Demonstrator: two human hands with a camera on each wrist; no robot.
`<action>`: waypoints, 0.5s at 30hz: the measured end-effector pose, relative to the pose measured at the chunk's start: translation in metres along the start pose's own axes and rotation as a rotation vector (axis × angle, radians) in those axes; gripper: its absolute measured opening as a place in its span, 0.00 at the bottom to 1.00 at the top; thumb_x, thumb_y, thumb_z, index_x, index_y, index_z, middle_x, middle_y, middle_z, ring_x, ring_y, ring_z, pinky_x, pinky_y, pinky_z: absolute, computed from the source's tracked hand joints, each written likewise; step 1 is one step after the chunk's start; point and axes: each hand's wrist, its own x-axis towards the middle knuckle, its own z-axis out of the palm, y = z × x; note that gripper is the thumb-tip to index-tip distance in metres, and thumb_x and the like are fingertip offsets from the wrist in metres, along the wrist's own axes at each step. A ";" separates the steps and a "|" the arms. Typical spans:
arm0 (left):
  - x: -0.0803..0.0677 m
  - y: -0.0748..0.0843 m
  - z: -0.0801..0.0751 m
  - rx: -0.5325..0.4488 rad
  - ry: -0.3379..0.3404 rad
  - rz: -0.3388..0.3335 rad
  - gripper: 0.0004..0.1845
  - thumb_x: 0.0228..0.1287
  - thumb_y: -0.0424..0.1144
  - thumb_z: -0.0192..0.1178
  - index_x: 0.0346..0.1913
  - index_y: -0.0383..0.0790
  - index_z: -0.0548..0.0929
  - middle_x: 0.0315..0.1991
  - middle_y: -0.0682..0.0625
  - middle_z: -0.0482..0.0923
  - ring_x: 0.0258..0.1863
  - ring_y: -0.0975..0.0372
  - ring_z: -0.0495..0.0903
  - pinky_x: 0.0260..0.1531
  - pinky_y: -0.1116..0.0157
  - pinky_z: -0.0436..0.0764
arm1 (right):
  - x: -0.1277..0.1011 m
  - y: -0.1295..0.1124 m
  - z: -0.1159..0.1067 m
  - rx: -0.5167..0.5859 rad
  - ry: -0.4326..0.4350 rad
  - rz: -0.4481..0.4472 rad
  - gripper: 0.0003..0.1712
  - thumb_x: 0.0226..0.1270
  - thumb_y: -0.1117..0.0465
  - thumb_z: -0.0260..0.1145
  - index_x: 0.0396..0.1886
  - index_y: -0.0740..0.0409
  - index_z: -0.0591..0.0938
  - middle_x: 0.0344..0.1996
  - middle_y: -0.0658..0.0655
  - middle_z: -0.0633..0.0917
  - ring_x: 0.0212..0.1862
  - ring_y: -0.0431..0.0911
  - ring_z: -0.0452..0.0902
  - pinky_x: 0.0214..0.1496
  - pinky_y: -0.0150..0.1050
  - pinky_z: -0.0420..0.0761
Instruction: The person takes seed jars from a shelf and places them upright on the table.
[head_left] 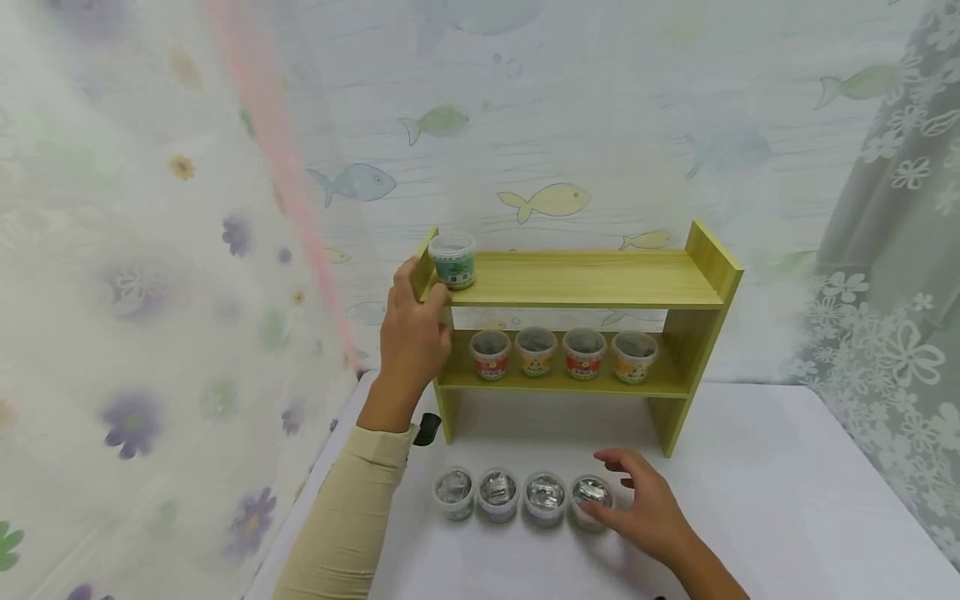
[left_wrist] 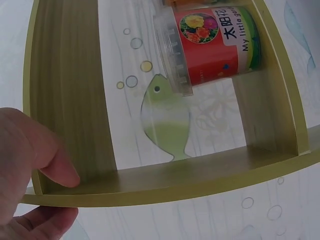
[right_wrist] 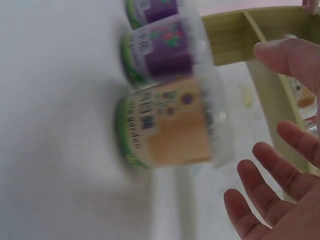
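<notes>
My left hand [head_left: 412, 337] grips the left side panel of a two-tier wooden shelf [head_left: 585, 279]; in the left wrist view its thumb [left_wrist: 55, 165] lies inside the panel and its fingers outside. A teal-labelled plastic cup [head_left: 454, 265] stands on the top board, close beside that hand. On the table, my right hand [head_left: 645, 504] is at the rightmost cup [head_left: 591, 492] of a front row. The right wrist view shows this orange-labelled cup [right_wrist: 175, 125] upright, with thumb and fingers spread apart near its rim. A purple-labelled cup [right_wrist: 165, 52] stands next to it.
Several cups with red and orange labels, such as a red one [head_left: 584, 354], line the lower board. The front row holds further cups [head_left: 498, 495] with silvery contents on the white table [head_left: 780, 467]. Patterned curtains [head_left: 570, 125] hang behind and at the sides.
</notes>
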 end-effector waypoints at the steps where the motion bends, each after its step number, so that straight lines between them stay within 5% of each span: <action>1: 0.000 0.000 0.000 -0.004 0.002 -0.001 0.17 0.54 0.24 0.62 0.46 0.43 0.81 0.77 0.37 0.55 0.55 0.41 0.75 0.31 0.48 0.84 | 0.002 -0.002 -0.002 -0.005 0.004 -0.014 0.40 0.47 0.49 0.86 0.60 0.52 0.80 0.57 0.52 0.84 0.57 0.52 0.82 0.55 0.50 0.84; 15: -0.002 -0.002 0.000 -0.012 0.032 0.031 0.14 0.59 0.28 0.65 0.48 0.42 0.81 0.77 0.36 0.55 0.54 0.41 0.75 0.31 0.47 0.84 | 0.028 -0.031 -0.023 -0.059 -0.023 -0.111 0.36 0.52 0.50 0.84 0.61 0.45 0.79 0.57 0.49 0.83 0.58 0.48 0.81 0.55 0.50 0.84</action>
